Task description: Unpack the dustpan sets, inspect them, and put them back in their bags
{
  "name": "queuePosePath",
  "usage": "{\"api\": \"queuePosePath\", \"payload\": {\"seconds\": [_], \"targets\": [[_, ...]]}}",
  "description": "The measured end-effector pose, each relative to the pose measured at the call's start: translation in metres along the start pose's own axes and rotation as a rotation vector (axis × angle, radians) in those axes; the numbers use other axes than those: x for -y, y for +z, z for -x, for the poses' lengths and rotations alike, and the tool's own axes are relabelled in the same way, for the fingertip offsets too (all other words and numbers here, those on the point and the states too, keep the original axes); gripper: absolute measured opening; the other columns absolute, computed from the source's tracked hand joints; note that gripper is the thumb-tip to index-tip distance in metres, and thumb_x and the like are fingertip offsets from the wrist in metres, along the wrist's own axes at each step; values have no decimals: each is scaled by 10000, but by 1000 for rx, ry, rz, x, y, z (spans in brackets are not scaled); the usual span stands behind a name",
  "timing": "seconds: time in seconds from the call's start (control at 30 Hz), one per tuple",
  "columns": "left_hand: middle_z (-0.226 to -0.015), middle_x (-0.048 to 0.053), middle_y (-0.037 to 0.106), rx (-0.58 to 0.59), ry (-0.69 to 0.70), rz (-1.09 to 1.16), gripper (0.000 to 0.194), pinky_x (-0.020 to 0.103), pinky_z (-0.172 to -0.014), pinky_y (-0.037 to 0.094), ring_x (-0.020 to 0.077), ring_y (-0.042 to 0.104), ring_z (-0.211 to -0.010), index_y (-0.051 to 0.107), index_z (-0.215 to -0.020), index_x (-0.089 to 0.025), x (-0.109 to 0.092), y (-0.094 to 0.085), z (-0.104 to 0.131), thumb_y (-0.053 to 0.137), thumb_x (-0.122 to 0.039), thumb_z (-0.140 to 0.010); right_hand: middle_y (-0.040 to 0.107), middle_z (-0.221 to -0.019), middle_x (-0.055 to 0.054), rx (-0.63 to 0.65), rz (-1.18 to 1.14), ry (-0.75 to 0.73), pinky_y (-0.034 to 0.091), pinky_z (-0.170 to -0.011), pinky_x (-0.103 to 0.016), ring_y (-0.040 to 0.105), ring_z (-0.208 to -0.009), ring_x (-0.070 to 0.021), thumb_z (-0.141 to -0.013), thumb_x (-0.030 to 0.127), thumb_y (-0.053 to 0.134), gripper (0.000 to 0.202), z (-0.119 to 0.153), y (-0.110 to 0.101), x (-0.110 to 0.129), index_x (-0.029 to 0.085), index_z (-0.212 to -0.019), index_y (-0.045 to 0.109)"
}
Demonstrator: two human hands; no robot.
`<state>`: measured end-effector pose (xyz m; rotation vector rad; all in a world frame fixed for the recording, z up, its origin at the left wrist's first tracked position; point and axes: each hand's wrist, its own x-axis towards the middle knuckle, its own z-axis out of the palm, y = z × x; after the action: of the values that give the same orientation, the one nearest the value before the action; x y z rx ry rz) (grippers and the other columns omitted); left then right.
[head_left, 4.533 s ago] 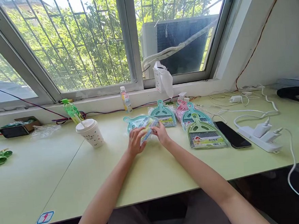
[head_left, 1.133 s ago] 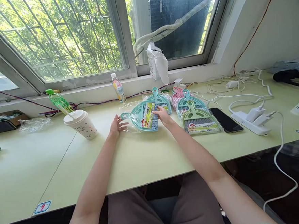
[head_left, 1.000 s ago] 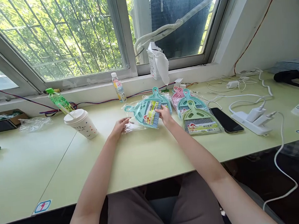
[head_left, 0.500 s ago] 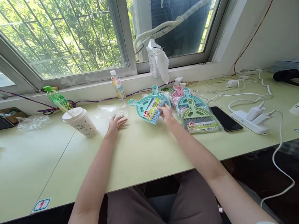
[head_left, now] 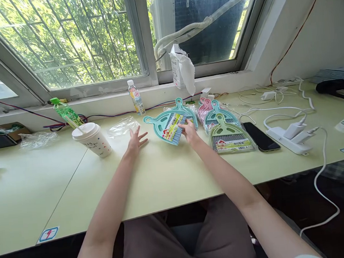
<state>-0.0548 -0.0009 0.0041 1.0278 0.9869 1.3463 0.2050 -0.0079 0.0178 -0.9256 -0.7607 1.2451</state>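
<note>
A teal dustpan-and-brush set (head_left: 162, 123) with a printed label is gripped at its right side by my right hand (head_left: 189, 131), tilted above the pale green table. My left hand (head_left: 136, 140) has its fingers spread and holds nothing, just right of a crumpled clear plastic bag (head_left: 121, 127). Right of my right hand are more sets: a green one (head_left: 231, 134) in front, a teal one (head_left: 219, 116) and a pink one (head_left: 204, 105) behind. Another teal set is partly hidden behind the held one.
A white cup with a straw (head_left: 93, 140) and a green bottle (head_left: 66, 112) stand at left. By the window is a small bottle (head_left: 136, 98). A black phone (head_left: 261, 136) and a white power strip (head_left: 289, 140) lie at right; its cable hangs over the edge.
The held teal set has moved slightly left with my right hand. My left hand has lifted off the plastic bag and spread its fingers; the bag now looks more crumpled.
</note>
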Motion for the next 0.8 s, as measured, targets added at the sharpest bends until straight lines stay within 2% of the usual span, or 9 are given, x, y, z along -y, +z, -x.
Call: {"api": "queuePosePath", "payload": {"seconds": [0.1,0.17,0.27,0.37,0.5,0.6,0.67,0.8], "targets": [[-1403,128,583,167,-116,-92,660,392,-828,589,250,695,-1036,405,-1474,-277,9,15,5,529,-584,-903,711,-912,10,100,33,-12,574,-716,-261,676,-756,-130,-716,113,631,377,4,5,-2,241,-1066,574],[-1205,128,688,191,-117,-161,565,363,-790,591,234,707,-935,544,-1309,-199,18,25,8,609,-540,-864,719,-896,14,174,77,3,576,-722,-267,684,-756,-134,-738,124,622,356,7,9,-3,244,-1067,563],[-1017,87,715,63,-33,-217,480,325,-654,577,203,692,-769,551,-1188,-179,25,34,12,690,-442,-812,727,-881,16,229,164,52,580,-703,-270,690,-736,-131,-788,115,570,277,10,11,-6,234,-1036,547],[-925,63,700,-23,47,-239,423,312,-589,540,190,660,-690,551,-1122,-177,24,35,12,666,-445,-816,736,-890,9,236,241,65,598,-718,-299,696,-715,-132,-838,129,562,213,10,13,-7,223,-1028,547],[-947,65,698,-126,220,-181,352,324,-762,537,199,659,-833,601,-1039,-176,19,33,9,639,-452,-823,743,-849,-21,244,322,69,614,-728,-307,697,-656,-127,-864,114,578,164,11,15,-3,181,-1011,600],[-986,67,696,-180,303,-143,345,337,-886,499,202,649,-921,626,-1003,-182,19,31,8,633,-477,-824,733,-784,-32,238,427,56,606,-646,-272,688,-587,-122,-882,115,579,131,12,16,-1,156,-993,634],[-979,63,690,-211,314,-125,355,338,-900,485,200,644,-923,630,-976,-185,19,30,7,636,-501,-816,726,-763,-44,244,525,46,578,-570,-240,685,-556,-121,-907,141,558,101,12,16,-2,143,-933,656],[-940,56,682,-247,318,-96,373,338,-892,480,196,638,-898,627,-939,-184,18,28,7,639,-532,-807,742,-806,-55,266,693,12,490,-469,-185,679,-520,-106,-929,218,545,174,8,11,-10,147,-839,676]]}}
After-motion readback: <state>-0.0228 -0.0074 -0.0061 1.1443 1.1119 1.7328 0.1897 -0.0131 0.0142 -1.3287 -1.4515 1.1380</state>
